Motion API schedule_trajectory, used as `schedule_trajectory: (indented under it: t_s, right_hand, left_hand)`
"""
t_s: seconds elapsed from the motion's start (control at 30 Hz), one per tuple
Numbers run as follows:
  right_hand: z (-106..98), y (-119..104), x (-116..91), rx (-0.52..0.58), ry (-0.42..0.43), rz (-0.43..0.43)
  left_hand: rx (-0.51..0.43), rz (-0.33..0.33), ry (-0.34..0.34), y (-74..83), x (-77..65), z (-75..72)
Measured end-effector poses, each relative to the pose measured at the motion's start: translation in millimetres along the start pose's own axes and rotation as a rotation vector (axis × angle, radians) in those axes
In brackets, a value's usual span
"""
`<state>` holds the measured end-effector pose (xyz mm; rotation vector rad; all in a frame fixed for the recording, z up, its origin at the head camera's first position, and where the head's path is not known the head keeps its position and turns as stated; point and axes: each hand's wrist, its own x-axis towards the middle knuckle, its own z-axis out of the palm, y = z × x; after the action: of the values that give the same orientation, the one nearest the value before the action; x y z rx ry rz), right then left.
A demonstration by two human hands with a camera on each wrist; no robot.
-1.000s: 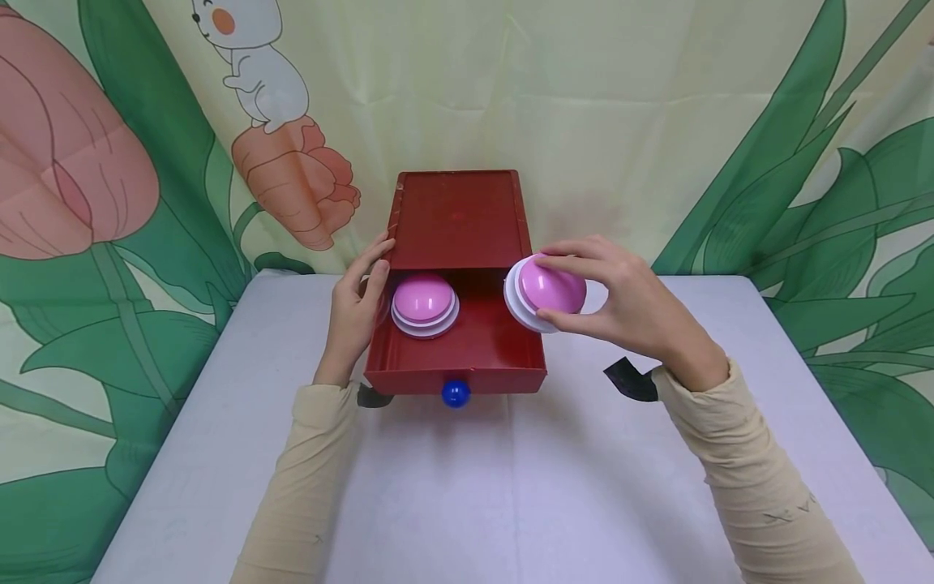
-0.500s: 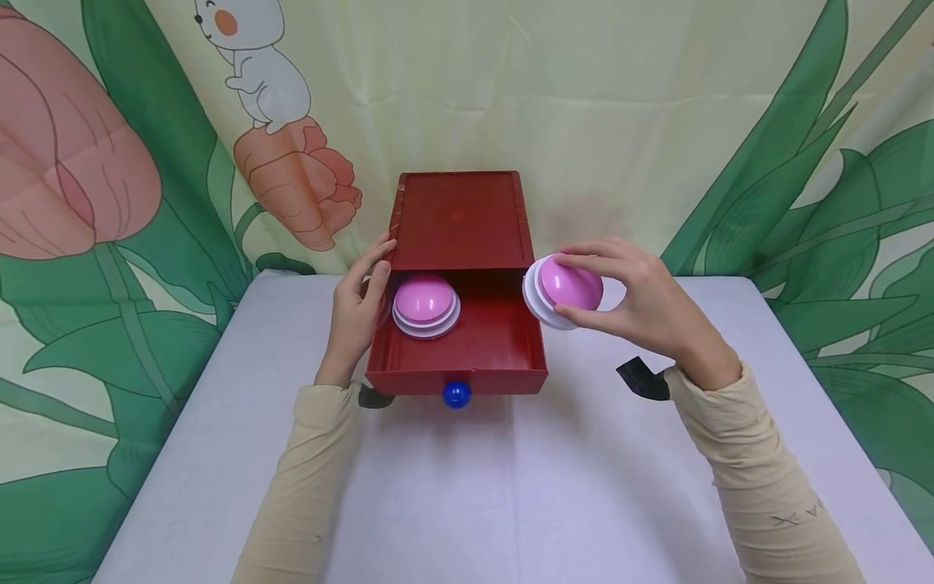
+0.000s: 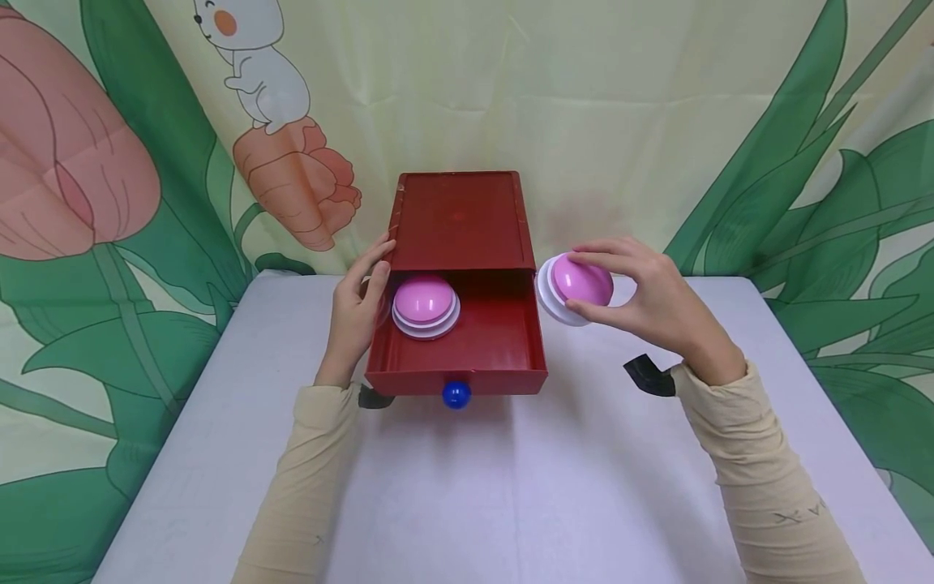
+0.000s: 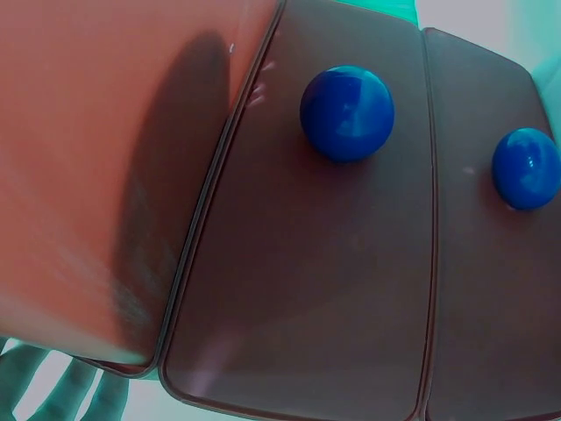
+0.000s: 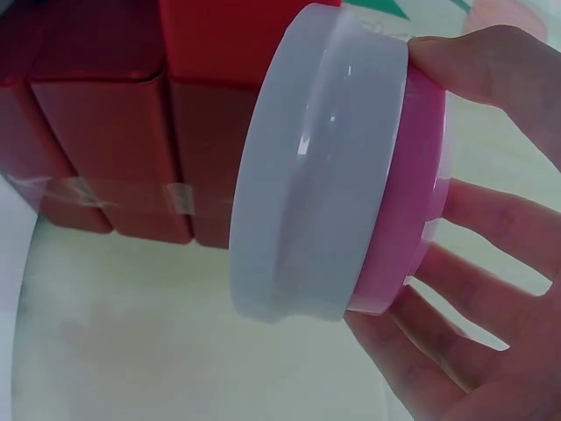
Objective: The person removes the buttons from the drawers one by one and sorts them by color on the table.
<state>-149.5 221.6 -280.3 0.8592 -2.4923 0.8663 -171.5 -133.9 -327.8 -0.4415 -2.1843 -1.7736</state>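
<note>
Thumb and fingertips of my right hand (image 3: 657,300) grip a pink-domed push button (image 3: 581,281) with a white base. It is held in the air just right of the red drawer (image 3: 496,349), tilted with its base turned toward the cabinet. The right wrist view shows the white base (image 5: 311,167) side-on. Along the left side of the red drawer cabinet (image 3: 460,223) rests my left hand (image 3: 355,304), its fingers extended against the wall. A second pink-domed push button (image 3: 425,304) sits dome up in the left part of the pulled-out drawer.
A blue knob (image 3: 456,395) sticks out of the drawer front. In the left wrist view, lower drawer fronts carry blue knobs (image 4: 347,114). The cabinet stands on a white-covered table (image 3: 438,503) before a printed cloth backdrop (image 3: 620,122).
My right hand has moved to the right with its push button, from over the drawer's right edge to beside it. The left hand, cabinet and other push button have stayed put.
</note>
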Motion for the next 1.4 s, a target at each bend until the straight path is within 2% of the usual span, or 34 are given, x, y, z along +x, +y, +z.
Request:
schedule_trajectory:
  t_s: [0.47,1.13,1.4]
  right_hand:
    - [17.0,27.5,-3.6,-0.02,-0.068,0.105]
    - [47.7,70.2,-10.1,0.031,-0.182,0.256]
    - [58.4,84.7,-12.4,0.019,-0.211,0.307]
  left_hand:
    - [0.001,-0.003,0.002,0.9,-0.7,0.1]
    - [-0.001,0.005,0.005,-0.4,-0.9,0.5]
    - [-0.001,0.013,0.009,0.1,-0.2,0.5]
